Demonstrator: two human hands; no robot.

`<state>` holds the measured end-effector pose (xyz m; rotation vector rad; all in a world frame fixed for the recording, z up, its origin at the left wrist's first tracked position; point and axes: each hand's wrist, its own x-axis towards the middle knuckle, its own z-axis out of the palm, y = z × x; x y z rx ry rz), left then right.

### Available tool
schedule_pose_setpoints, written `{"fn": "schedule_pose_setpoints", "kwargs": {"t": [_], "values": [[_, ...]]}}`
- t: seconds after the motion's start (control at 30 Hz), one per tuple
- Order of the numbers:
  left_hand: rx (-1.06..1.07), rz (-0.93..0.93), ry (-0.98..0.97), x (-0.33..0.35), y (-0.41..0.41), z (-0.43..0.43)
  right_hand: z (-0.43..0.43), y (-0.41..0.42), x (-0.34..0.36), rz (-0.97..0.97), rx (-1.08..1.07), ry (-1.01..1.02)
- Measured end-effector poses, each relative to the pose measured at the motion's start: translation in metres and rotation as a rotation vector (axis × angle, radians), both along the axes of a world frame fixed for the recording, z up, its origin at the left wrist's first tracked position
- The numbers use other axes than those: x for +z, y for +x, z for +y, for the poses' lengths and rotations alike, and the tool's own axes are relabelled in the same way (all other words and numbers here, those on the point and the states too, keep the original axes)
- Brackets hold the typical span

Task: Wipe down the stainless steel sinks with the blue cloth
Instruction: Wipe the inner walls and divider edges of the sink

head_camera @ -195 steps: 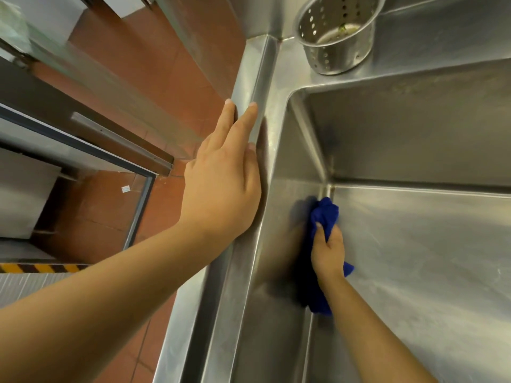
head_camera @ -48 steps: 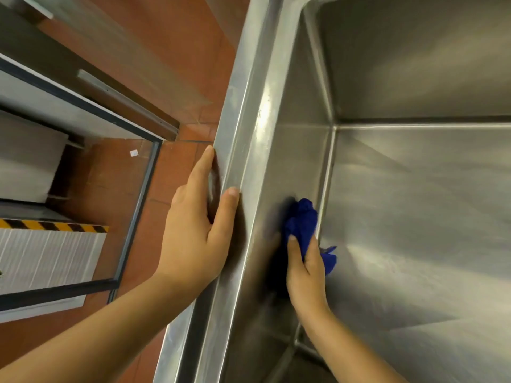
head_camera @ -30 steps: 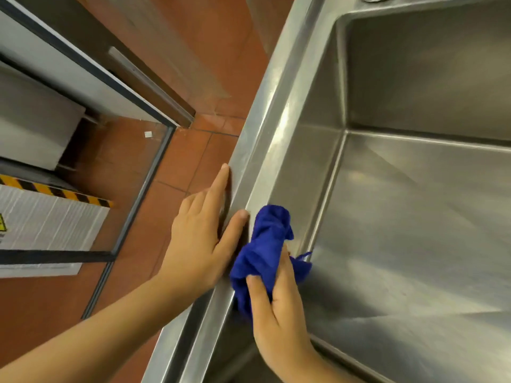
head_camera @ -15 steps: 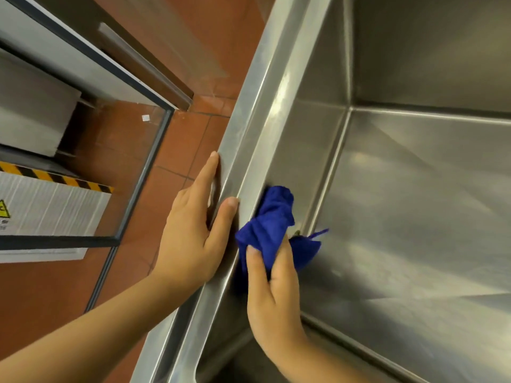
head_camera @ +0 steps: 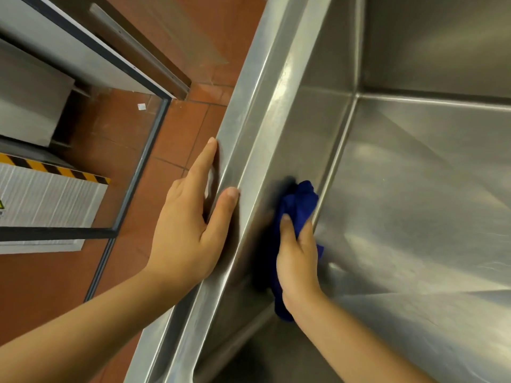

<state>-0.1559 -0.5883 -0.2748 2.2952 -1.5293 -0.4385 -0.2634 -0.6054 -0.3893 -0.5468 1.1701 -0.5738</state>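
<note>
Right hand clamps crumpled dark-blue cloth

I see its fingers curled round the cloth, pressing it against the left inner wall of the brushed stainless steel sink, near the bottom seam. Left hand rests flat, fingers straight, on the sink's rim, beside red-brown floor tiles.

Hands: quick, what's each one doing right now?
Left hand: open, fingers straight, resting on the stainless steel sink's rim.
Right hand: gripping the bunched blue cloth against the sink's inner wall.
</note>
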Motion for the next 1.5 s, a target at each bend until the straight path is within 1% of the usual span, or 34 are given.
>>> {"fn": "schedule_pose_setpoints", "kwargs": {"t": [0.1, 0.23, 0.3, 0.4, 0.47, 0.5, 0.57, 0.67, 0.77, 0.87, 0.93, 1.0, 1.03, 1.1, 1.17, 1.23, 1.33, 1.4, 1.5], "values": [[-0.001, 0.004, 0.003, 0.001, 0.0, 0.001, 0.001, 0.002, -0.014, 0.048, -0.046, -0.091], [0.0, -0.014, 0.009, 0.0, 0.001, 0.0, -0.006, 0.006, -0.051, 0.094, -0.061, -0.102], [0.005, -0.015, 0.007, -0.001, 0.002, 0.0, -0.013, 0.004, -0.067, 0.144, -0.043, -0.032], [0.005, 0.002, 0.0, -0.002, 0.002, 0.0, -0.025, 0.006, -0.078, 0.169, -0.048, 0.163], [0.005, 0.003, 0.008, -0.001, 0.001, -0.002, -0.023, 0.003, -0.059, 0.141, -0.008, 0.229], [0.002, -0.003, 0.013, 0.0, 0.002, -0.002, -0.018, 0.0, -0.042, 0.119, 0.015, 0.224], [-0.001, -0.02, 0.02, 0.002, 0.0, -0.002, 0.001, -0.009, 0.001, 0.076, 0.058, 0.152], [0.005, -0.063, 0.025, 0.007, -0.003, 0.0, 0.031, -0.026, 0.064, -0.003, 0.151, -0.037], [0.045, -0.12, 0.135, 0.015, -0.002, 0.015, 0.038, -0.035, 0.087, -0.012, 0.328, -0.18], [0.065, -0.161, 0.209, 0.019, -0.004, 0.057, 0.027, -0.033, 0.079, 0.05, 0.406, -0.202], [0.151, -0.116, 0.214, 0.016, -0.014, 0.076, 0.017, -0.032, 0.071, 0.081, 0.402, -0.144], [0.229, -0.136, 0.184, 0.01, -0.019, 0.08, 0.021, -0.033, 0.073, 0.093, 0.421, -0.073], [0.23, -0.17, 0.172, 0.009, -0.018, 0.077, 0.026, -0.034, 0.081, 0.078, 0.447, -0.091], [0.225, -0.212, 0.158, 0.007, -0.019, 0.074, 0.045, -0.04, 0.1, 0.015, 0.527, -0.189], [0.233, -0.238, 0.13, 0.005, -0.02, 0.076, 0.059, -0.043, 0.107, -0.063, 0.543, -0.283], [0.24, -0.246, 0.114, 0.003, -0.021, 0.078, 0.058, -0.039, 0.092, -0.05, 0.556, -0.304], [0.226, -0.25, 0.093, 0.002, -0.02, 0.078, 0.054, -0.03, 0.059, 0.069, 0.6, -0.298], [0.224, -0.252, 0.083, 0.001, -0.02, 0.078, 0.049, -0.026, 0.043, 0.136, 0.572, -0.261], [0.238, -0.237, 0.091, -0.001, -0.02, 0.078, 0.037, -0.024, 0.02, 0.161, 0.557, -0.219]]}}
